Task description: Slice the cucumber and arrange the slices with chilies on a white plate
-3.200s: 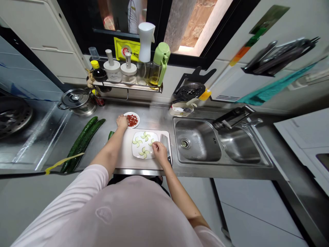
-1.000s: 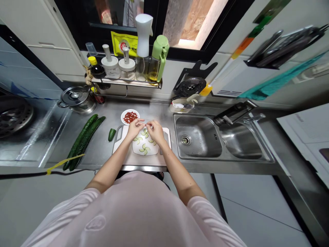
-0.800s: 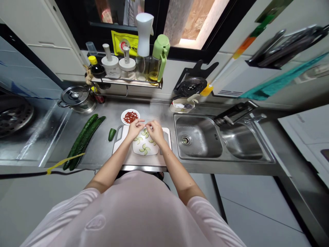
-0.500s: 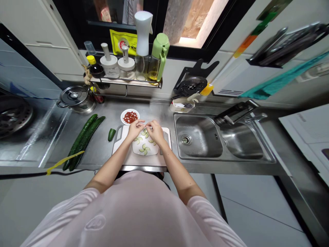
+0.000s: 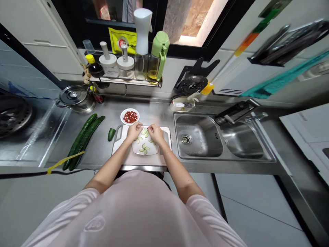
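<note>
My left hand [image 5: 134,131] is over the left rim of a white plate [image 5: 136,151], its fingers curled and thumb close to them. What it holds, if anything, is too small to make out. My right hand [image 5: 156,133] is over the plate's right side, thumb and forefinger pinched together. Something small may be in the pinch, but I cannot name it. Thin green-edged cucumber slices [image 5: 144,149] lie on the plate in pinwheel shapes. Under the plate is a white cutting board [image 5: 123,158]. Just behind my left hand stands a white dish [image 5: 122,120] of small dried red berries [image 5: 130,117].
To the left lie two whole cucumbers [image 5: 83,142] and a short cucumber piece [image 5: 111,134]. A lidded steel pot [image 5: 77,99] stands at the back left. A double sink [image 5: 197,137] is on the right. Above the counter, a rack [image 5: 125,81] carries bottles and jars.
My hands were nearly touching over the back of the plate. Now they are farther apart, the left drawn slightly left with its fingers more curled, and the right shifted slightly right.
</note>
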A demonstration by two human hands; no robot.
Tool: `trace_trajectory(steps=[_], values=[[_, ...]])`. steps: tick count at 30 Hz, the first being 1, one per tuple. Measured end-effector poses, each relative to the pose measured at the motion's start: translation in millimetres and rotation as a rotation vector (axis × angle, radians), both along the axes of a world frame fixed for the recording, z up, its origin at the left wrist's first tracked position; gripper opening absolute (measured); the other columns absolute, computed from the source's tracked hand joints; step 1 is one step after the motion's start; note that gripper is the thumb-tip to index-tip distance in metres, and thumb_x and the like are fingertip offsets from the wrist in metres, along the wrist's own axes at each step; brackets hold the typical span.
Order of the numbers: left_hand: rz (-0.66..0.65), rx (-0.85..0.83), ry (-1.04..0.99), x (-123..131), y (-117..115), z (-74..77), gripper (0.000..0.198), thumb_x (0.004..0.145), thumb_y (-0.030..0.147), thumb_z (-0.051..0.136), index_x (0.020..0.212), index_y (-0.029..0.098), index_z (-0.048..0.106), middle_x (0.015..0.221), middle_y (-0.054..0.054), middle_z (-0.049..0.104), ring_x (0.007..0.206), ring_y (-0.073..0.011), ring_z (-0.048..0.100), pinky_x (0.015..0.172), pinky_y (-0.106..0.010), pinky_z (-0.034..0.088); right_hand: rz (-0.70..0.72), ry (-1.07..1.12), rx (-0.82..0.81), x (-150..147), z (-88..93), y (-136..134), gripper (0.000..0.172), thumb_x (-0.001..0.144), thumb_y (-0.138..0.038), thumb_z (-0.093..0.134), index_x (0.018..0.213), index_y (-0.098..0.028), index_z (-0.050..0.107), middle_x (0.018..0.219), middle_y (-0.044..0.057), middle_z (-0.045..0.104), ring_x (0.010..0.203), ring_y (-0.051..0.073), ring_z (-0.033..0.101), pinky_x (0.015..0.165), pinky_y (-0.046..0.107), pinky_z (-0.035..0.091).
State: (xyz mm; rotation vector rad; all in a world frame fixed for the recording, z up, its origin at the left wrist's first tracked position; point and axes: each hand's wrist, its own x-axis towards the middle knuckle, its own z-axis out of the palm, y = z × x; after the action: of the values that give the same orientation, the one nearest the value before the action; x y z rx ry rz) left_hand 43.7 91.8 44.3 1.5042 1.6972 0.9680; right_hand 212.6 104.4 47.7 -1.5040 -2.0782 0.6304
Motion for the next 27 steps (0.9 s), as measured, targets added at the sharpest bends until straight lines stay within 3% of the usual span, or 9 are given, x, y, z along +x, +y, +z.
trace_trajectory(steps=[4, 12, 27], values=[[-0.013, -0.083, 0.214, 2, -2, -12.6, 0.020, 0.073, 0.028, 0.059, 0.093, 0.025, 0.063, 0.079, -0.001, 0.066, 0.067, -0.0159, 0.057, 0.065, -0.026, 0.039, 0.005, -0.110, -0.058, 1, -17.3, -2, 0.013, 0.081, -0.023, 0.048, 0.083, -0.020, 0.061, 0.084, 0.004, 0.059, 0.081, 0.017, 0.050, 0.068, 0.024, 0.034], [-0.053, -0.149, 0.369, 14, 0, -26.4, 0.018, 0.074, 0.028, 0.059, 0.091, 0.027, 0.063, 0.079, -0.003, 0.066, 0.074, -0.0192, 0.059, 0.066, -0.027, 0.038, 0.049, -0.233, -0.038, -8, -30.3, -5, 0.015, 0.084, -0.022, 0.047, 0.084, -0.019, 0.061, 0.086, 0.007, 0.061, 0.081, 0.018, 0.052, 0.071, 0.025, 0.033], [-0.079, -0.189, 0.454, 22, 2, -29.6, 0.018, 0.076, 0.030, 0.057, 0.093, 0.026, 0.062, 0.080, -0.004, 0.066, 0.075, -0.0195, 0.059, 0.066, -0.027, 0.037, 0.053, -0.354, -0.029, -10, -41.5, -3, 0.018, 0.086, -0.025, 0.045, 0.086, -0.019, 0.062, 0.088, 0.009, 0.062, 0.082, 0.019, 0.054, 0.072, 0.027, 0.034]])
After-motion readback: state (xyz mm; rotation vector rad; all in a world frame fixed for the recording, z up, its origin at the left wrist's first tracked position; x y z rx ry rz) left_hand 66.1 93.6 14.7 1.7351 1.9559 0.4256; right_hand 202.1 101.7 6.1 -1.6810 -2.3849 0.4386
